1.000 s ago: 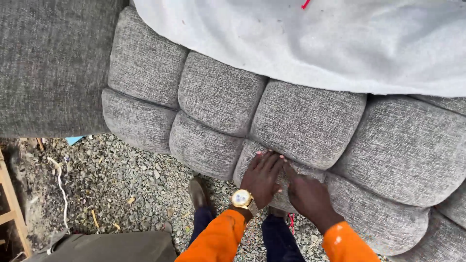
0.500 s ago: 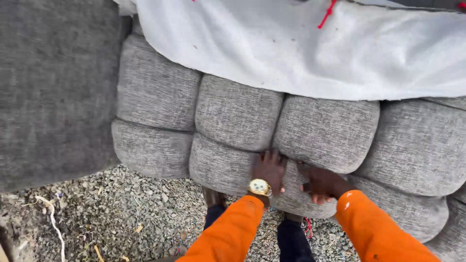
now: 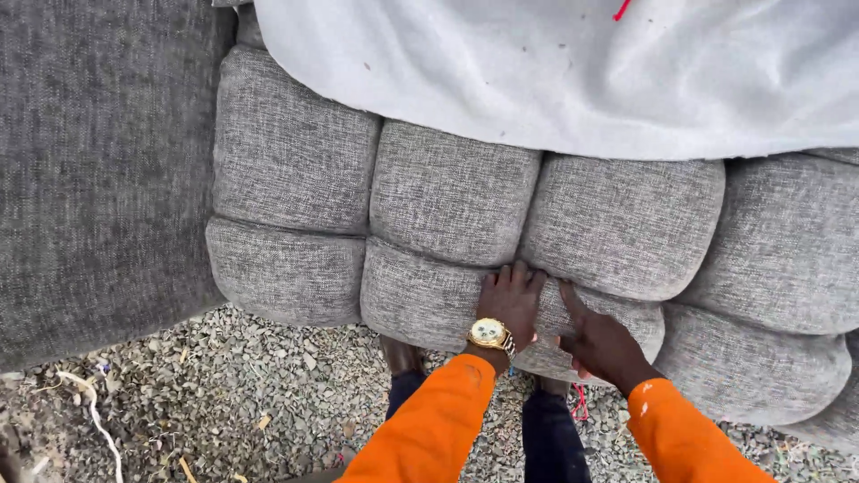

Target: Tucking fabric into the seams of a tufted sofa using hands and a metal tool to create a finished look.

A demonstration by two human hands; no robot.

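Note:
A grey tufted sofa cushion (image 3: 447,192), divided into puffy square sections, lies in front of me. My left hand (image 3: 512,300), with a gold watch on its wrist, presses flat on the lower row of sections, fingers reaching into the seam. My right hand (image 3: 598,338) rests just beside it on the same lower section, its fingers curled over the padded edge. Both arms wear orange sleeves. A white cloth (image 3: 582,67) covers the cushion's far part.
A large grey upholstered panel (image 3: 98,170) stands at the left, touching the cushion. Gravel ground (image 3: 224,402) with scraps and a pale cord lies below. My dark trousers and shoes show between my arms.
The view has shifted right and closer along the cushion. My two hands stay side by side on the lower row, the left now flatter, with its fingertips at the seam.

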